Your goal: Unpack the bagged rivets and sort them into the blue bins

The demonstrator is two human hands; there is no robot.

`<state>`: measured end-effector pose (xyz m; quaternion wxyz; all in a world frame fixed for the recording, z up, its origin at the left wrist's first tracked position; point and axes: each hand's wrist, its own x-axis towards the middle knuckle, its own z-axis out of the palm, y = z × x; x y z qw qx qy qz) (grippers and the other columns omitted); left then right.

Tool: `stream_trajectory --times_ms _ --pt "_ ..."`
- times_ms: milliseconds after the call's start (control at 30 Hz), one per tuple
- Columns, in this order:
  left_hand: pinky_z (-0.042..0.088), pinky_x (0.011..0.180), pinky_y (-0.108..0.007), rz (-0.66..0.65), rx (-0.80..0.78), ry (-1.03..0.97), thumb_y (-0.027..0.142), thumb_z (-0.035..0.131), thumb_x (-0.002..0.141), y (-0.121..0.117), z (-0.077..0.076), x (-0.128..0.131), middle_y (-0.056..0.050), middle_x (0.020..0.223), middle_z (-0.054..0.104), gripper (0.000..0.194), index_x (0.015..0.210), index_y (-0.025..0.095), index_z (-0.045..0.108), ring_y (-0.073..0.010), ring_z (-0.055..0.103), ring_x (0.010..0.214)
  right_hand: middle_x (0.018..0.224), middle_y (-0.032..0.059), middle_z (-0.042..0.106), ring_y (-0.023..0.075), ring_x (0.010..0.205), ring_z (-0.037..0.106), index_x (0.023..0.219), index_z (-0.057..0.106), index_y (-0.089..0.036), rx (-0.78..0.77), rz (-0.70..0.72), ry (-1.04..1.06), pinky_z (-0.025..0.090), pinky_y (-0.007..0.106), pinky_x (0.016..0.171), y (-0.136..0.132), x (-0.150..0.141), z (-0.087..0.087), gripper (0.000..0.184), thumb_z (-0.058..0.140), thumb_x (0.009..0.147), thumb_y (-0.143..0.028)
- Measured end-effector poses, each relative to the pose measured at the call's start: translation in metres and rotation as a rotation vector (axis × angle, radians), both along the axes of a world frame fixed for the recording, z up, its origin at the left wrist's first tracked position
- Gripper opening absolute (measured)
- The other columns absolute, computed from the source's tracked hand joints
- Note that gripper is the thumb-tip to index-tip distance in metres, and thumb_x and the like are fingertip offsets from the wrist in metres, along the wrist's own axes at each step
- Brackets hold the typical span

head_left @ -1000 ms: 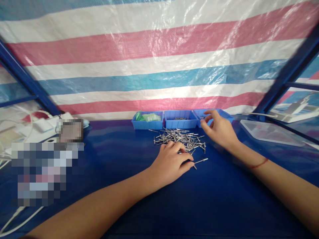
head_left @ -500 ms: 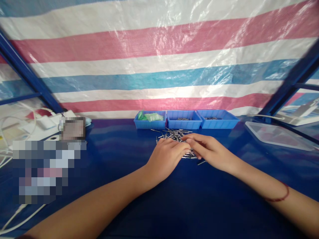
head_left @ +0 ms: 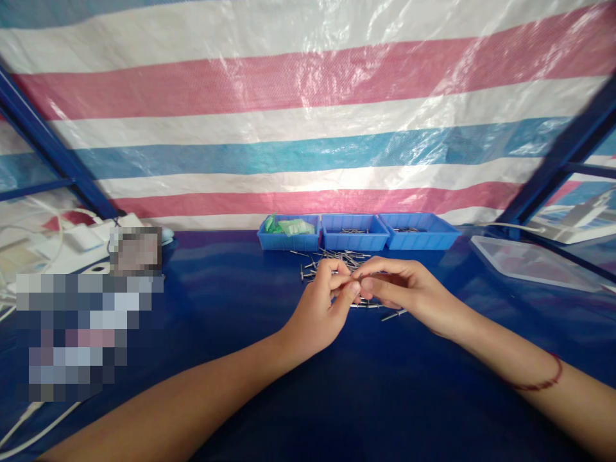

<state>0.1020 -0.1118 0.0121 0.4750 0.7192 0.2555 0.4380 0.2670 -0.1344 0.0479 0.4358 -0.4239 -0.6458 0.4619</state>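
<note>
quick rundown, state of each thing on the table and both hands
left hand: raised over the pile, fingertips pinched against the right hand's
right hand: fingertips pinched, meeting the left; what they grip is too small to tell
rivet pile: loose, scattered on the blue table
left bin: holds green packets
middle bin: a few rivets inside
right bin: a few rivets inside

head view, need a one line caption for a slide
Left hand and right hand meet fingertip to fingertip over a pile of metal rivets on a blue table, before three blue bins.
</note>
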Motion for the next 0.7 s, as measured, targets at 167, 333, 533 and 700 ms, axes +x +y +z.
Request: stream_trajectory --times_ms 167,333,533,700 --pt "0.047 0.073 -0.025 -0.033 -0.12 -0.065 0.026 0.048 0.089 -0.0013 -0.0012 0.0017 0.0 0.082 0.06 0.015 0.1 0.021 0.039 -0.0126 0.062 0.08 0.071 -0.0009 0.061 0.0059 0.05 0.048 0.076 0.068 -0.018 0.061 -0.029 0.003 0.038 0.021 0.045 -0.0015 -0.0013 0.0018 0.011 0.068 0.076 -0.029" --pt "0.046 0.077 -0.026 0.014 -0.096 0.043 0.031 0.053 0.086 -0.0019 0.0027 0.0007 -0.003 0.095 0.061 0.016 0.096 0.019 0.053 -0.016 0.06 0.092 0.071 -0.001 0.061 0.0082 0.057 0.053 0.075 0.067 -0.018 0.095 -0.07 -0.022 0.044 0.023 0.052 0.0003 -0.0007 -0.0006 0.012 0.069 0.075 -0.03" --pt "0.048 0.075 -0.027 0.03 -0.08 0.124 0.034 0.046 0.09 -0.0004 0.0027 0.001 -0.004 0.089 0.064 0.021 0.095 0.017 0.056 -0.0161 0.062 0.085 0.079 0.0013 0.064 0.012 0.067 0.061 0.083 0.067 -0.02 0.217 -0.069 -0.033 0.049 0.026 0.061 0.0042 0.0022 -0.0056 0.01 0.065 0.079 -0.029" --pt "0.047 0.072 -0.025 0.179 -0.001 0.083 0.028 0.051 0.087 0.0 0.0005 0.0023 -0.004 0.091 0.065 0.013 0.091 0.017 0.057 -0.0153 0.062 0.085 0.083 0.004 0.062 0.0123 0.064 0.056 0.084 0.067 -0.02 0.426 -0.175 -0.275 0.044 0.025 0.052 0.0034 0.0058 -0.0056 0.013 0.062 0.081 -0.032"
